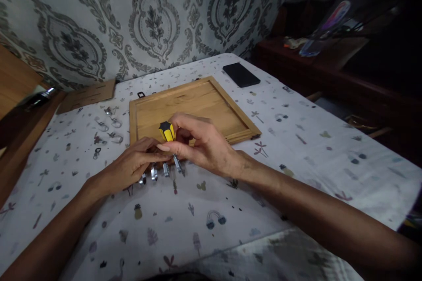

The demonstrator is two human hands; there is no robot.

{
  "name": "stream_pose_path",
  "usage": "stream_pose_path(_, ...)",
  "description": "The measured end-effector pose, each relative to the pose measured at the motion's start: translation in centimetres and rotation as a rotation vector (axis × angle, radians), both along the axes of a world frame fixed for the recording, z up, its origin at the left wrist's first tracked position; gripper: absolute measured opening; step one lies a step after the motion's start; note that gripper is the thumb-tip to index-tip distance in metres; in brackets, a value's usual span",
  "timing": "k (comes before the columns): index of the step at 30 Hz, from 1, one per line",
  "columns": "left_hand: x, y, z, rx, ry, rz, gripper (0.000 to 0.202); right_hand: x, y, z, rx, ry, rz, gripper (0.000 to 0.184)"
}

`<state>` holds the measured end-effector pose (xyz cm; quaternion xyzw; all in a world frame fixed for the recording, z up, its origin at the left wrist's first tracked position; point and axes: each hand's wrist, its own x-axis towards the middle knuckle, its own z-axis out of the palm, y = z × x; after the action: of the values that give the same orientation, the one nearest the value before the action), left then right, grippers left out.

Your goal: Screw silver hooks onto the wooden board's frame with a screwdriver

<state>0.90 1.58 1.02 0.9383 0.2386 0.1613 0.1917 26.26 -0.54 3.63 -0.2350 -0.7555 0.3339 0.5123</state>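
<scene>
My right hand [204, 142] is closed round a screwdriver [167, 131] with a yellow and black handle. The screwdriver stands tilted over the near edge of a wooden frame [184, 96] with a recessed panel, which lies flat on the table. My left hand [140, 158] is closed at that same edge, its fingertips close to the screwdriver's lower end. What those fingertips pinch is hidden. Several shiny metal hooks [154, 172] stick out along the near edge, below my hands. The screwdriver's tip is out of sight.
Several loose metal hooks [115, 137] lie left of the frame. A black phone [241, 74] rests at the back right, and a piece of brown cardboard [87, 95] at the back left. The patterned tablecloth [296, 149] covers the table. A clear bottle [325, 30] stands on dark furniture at right.
</scene>
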Motion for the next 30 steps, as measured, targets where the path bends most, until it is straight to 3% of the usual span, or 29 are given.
stream_pose_path(8,0.4,-0.1,0.7,-0.012,-0.007,-0.014,0.042,0.8,0.5,1.0,-0.125,-0.030,0.206,0.031)
stream_pose_path(22,0.3,-0.5,0.8,-0.032,0.028,0.019,0.049,0.8,0.1,1.2,-0.395,-0.011,0.282,0.038)
stream_pose_path(25,0.1,-0.4,0.0,-0.039,0.017,0.022,0.053,0.8,0.2,1.0,-0.375,0.021,0.307,0.038)
stream_pose_path(30,0.4,-0.1,-0.7,-0.033,-0.037,0.002,0.055,0.7,0.0,0.6,-0.342,-0.060,0.212,0.041)
